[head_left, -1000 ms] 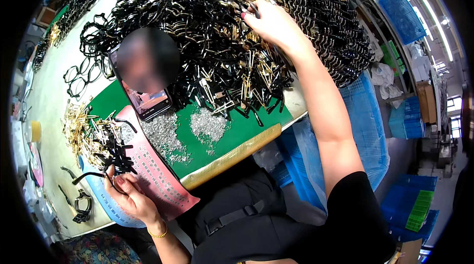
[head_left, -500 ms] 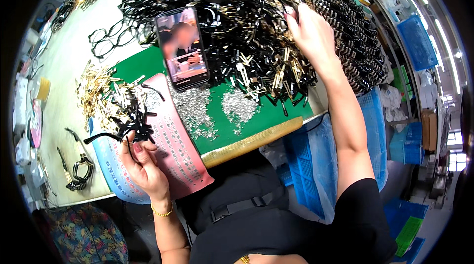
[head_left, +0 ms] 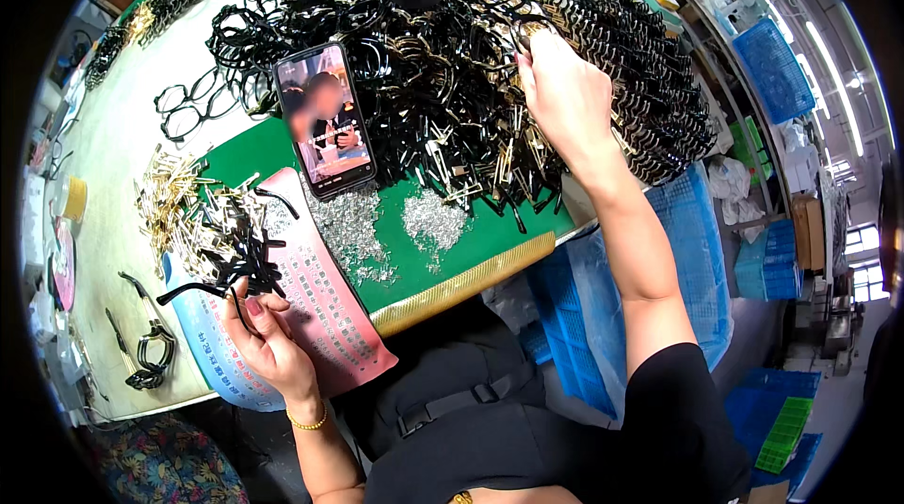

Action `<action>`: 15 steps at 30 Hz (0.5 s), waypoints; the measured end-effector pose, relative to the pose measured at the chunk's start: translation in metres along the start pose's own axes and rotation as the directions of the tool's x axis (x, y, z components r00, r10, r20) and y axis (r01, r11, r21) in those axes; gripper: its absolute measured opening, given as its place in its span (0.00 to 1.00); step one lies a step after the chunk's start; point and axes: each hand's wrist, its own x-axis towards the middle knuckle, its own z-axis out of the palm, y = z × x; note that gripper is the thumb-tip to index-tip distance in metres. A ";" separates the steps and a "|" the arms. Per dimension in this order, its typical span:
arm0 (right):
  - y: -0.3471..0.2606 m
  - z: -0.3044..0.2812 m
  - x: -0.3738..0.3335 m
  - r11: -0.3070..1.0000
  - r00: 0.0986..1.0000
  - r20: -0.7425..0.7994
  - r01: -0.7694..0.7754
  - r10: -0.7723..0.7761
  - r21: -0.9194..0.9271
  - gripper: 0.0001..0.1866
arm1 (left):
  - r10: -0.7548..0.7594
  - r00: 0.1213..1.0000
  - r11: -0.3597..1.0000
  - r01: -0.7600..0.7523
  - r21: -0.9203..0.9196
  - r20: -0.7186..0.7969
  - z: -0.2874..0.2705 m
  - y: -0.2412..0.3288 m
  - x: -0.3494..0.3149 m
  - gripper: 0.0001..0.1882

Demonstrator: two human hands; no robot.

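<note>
Left hand [head_left: 268, 339]: fingers pinched on a black temple arm [head_left: 193, 290], above the pink card [head_left: 325, 301].
Right hand [head_left: 565, 99]: fingers closed on a frame in the black frame pile [head_left: 414, 80].
Blue crates [head_left: 697, 240]: contents unclear, beside the table.

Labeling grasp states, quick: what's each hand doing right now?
Left hand: closed, pinching a black temple arm over the pink card.
Right hand: fingers curled into the pile of black frames, gripping one; exact grasp hidden.

The scene is brightly lit by long ceiling strip lights [head_left: 799, 3] at the upper right. Straight edges are bent near the dark circular rim, and two patches are blurred.
</note>
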 end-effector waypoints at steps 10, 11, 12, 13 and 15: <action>-0.033 -0.055 0.000 0.768 0.961 0.198 -0.273 0.193 0.579 0.11 | -0.001 0.999 0.998 -0.002 -0.058 -0.054 -0.006 0.005 0.004 0.16; -0.047 -0.073 -0.009 0.517 0.895 0.423 -0.432 0.144 0.739 0.12 | -0.004 0.995 0.997 -0.003 -0.074 -0.100 -0.006 0.011 0.002 0.16; -0.063 -0.087 -0.024 0.302 0.824 0.566 -0.536 -0.017 0.788 0.12 | 0.050 0.989 0.996 -0.059 -0.067 -0.136 -0.004 0.014 0.001 0.16; -0.080 -0.096 -0.038 0.086 0.735 0.649 -0.646 -0.196 0.758 0.12 | 0.106 0.981 0.991 -0.117 -0.064 -0.164 -0.002 0.017 -0.002 0.16; -0.109 -0.098 -0.060 0.126 0.290 0.848 -0.917 -0.445 0.379 0.12 | 0.241 0.962 0.954 -0.259 -0.152 -0.128 0.006 0.026 -0.010 0.15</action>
